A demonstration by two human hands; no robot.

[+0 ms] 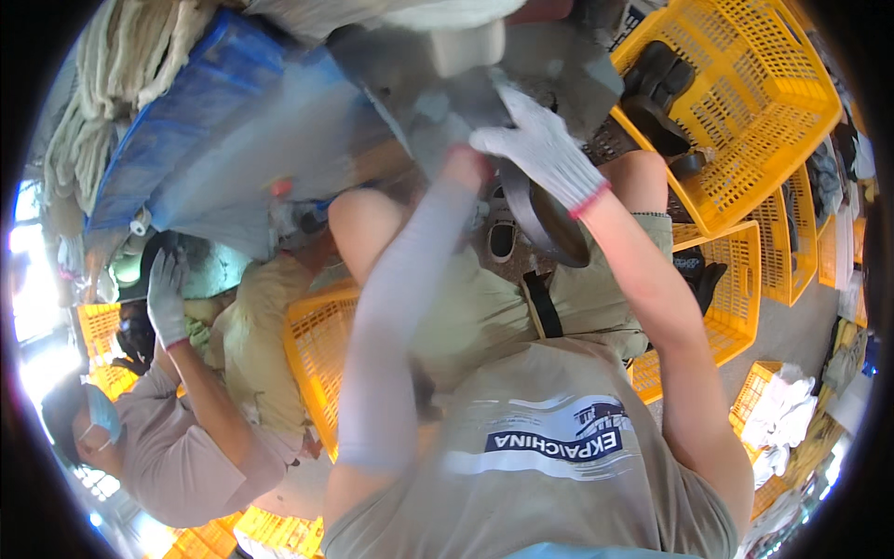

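Observation:
My right hand [545, 144], in a white knitted glove with a red cuff, is closed on a dark shoe [549, 224]. The shoe hangs below the palm, over my lap, its rounded end towards me. My left hand [456, 140] is smeared by motion beside the shoe's upper end, and its fingers cannot be made out; a pale sleeve covers that forearm. Both hands are in front of a grey metal machine housing [568, 70], under a whitish block [468, 48] at its top.
A yellow crate [745, 121] with dark shoes stands at the right; more yellow crates [731, 317] are below it. At left, a masked person [177, 447] lifts a gloved hand [168, 298] near a blue-sided machine [214, 102]. Pale gloves [121, 56] hang at upper left.

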